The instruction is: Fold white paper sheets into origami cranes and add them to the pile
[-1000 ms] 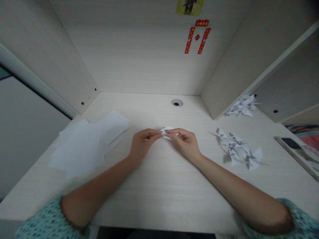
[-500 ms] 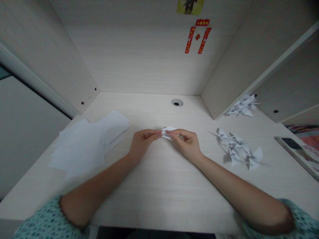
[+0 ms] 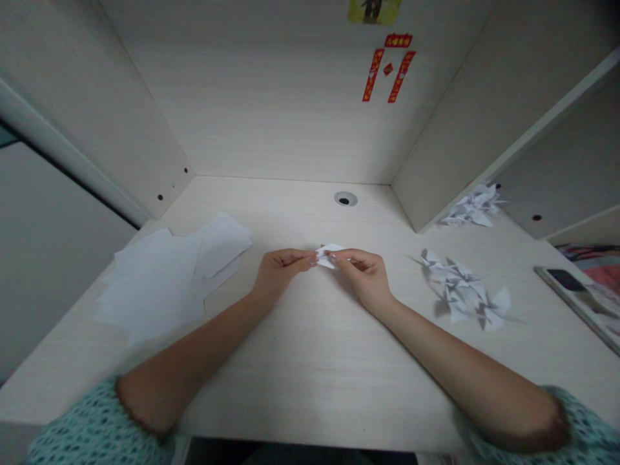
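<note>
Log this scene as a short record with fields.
Left hand: pinches the small folded white paper
Right hand: pinches the same paper from the other side
Left of hands: loose white paper sheets
Right of hands: two heaps of folded paper shapes
Surface: light wood-grain desk with a cable grommet
Back panel: red paper strips

The left forearm (image 3: 194,342) and right forearm (image 3: 460,368) angle inward from the lower corners of the view, bare up to the cuffs. The left hand (image 3: 279,279) and right hand (image 3: 363,281) meet near the centre, wrists gently bent and palms turned inward. The fingers curl in a light pinch, with the left fingertips (image 3: 306,258) just beside the right fingertips (image 3: 336,258).
</note>
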A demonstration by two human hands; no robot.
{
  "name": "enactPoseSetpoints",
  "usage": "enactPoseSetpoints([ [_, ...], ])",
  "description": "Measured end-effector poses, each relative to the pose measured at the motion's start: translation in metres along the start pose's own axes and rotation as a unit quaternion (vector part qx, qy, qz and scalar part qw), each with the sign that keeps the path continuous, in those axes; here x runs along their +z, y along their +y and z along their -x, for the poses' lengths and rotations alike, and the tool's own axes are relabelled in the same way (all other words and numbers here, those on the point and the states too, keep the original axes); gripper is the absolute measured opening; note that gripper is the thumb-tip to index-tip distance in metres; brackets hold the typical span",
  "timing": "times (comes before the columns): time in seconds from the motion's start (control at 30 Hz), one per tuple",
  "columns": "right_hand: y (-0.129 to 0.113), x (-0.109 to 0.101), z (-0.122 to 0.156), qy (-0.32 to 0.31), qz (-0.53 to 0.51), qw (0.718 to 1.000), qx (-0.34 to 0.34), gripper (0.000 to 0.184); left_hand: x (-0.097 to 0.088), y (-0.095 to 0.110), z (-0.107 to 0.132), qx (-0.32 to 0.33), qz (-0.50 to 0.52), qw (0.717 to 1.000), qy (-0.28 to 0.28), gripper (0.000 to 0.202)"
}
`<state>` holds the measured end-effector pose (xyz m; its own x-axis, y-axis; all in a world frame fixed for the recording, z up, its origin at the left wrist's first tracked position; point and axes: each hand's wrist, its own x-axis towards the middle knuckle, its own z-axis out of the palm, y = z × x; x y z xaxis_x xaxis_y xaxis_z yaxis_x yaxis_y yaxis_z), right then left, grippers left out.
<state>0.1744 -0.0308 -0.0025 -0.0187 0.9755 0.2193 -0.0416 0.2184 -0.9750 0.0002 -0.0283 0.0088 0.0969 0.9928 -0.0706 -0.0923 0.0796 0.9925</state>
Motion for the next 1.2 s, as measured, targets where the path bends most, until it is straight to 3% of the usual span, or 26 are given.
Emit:
enactPoseSetpoints([
  [0.3, -0.0024, -0.0029, 0.0003, -0.005, 0.040, 0.999, -0.028, 0.009, -0.0002, -0.0011, -0.0027, -0.017, 0.049, 0.999, 0.011, 0.026],
  [0.57, -0.0033, -0.0009, 0.0001, 0.000, 0.027, 1.000, -0.011, 0.012, 0.0006, -0.0016, -0.0025, -0.022, 0.066, 0.997, 0.013, 0.033],
  [0.83, -0.0044, -0.0025, -0.0021, 0.046, 0.033, 0.998, -0.025, 0.013, -0.0017, -0.0005, -0.0038, 0.002, 0.061, 0.997, 0.056, 0.034],
  [1.07, -0.0031, -0.0017, 0.0009, -0.001, 0.054, 0.998, -0.033, 0.012, 0.0015, -0.0012, 0.0038, 0.034, -0.053, 0.998, -0.016, 0.051],
  [1.2, -0.0044, -0.0020, 0.0012, -0.026, 0.076, 0.996, -0.046, 0.013, 0.0031, 0.0006, 0.0054, 0.033, -0.042, 0.999, -0.010, 0.039],
])
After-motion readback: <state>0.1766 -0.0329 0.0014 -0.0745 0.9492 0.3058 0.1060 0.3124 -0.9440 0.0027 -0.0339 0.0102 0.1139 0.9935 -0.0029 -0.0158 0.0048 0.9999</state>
